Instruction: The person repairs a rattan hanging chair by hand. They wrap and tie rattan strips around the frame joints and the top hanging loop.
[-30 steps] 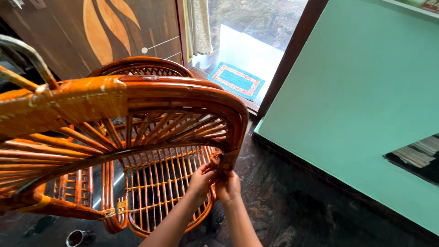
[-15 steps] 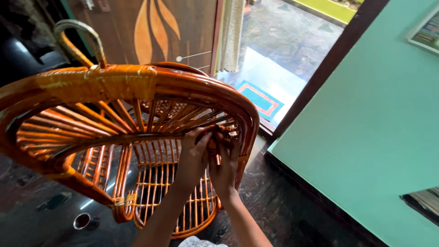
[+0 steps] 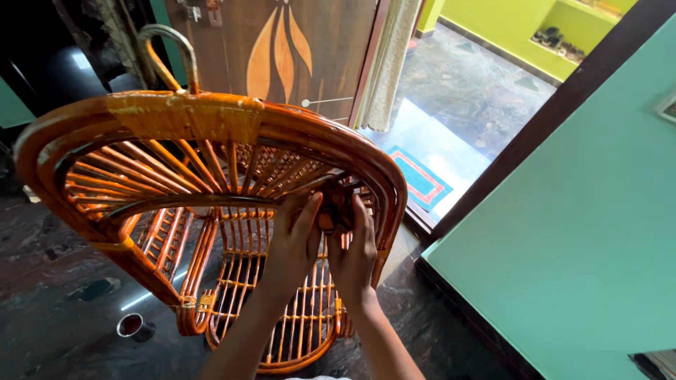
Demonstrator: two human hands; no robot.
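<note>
An orange-brown cane swing chair point(image 3: 190, 116) hangs tilted in front of me, its slatted seat pointing down toward the floor. Both my hands are up inside its right side, at a dark wrapped joint point(image 3: 336, 204) where the slats meet the thick curved rim point(image 3: 391, 190). My left hand point(image 3: 296, 236) presses its fingers against the left of that dark wrap. Just to the right, my right hand point(image 3: 355, 250) closes around the wrap from below. Part of the joint is hidden behind my fingers.
A curved metal hook point(image 3: 169, 49) rises from the chair's top. A small metal cup point(image 3: 132, 326) stands on the dark stone floor at lower left. Behind are a wooden door point(image 3: 282, 49), a curtain point(image 3: 387, 63) and a doormat point(image 3: 420, 177). A teal wall point(image 3: 584, 239) is close on the right.
Both hands have climbed from the chair's lower right rim to the dark joint higher inside the frame. The view has swung up and nearer to the chair.
</note>
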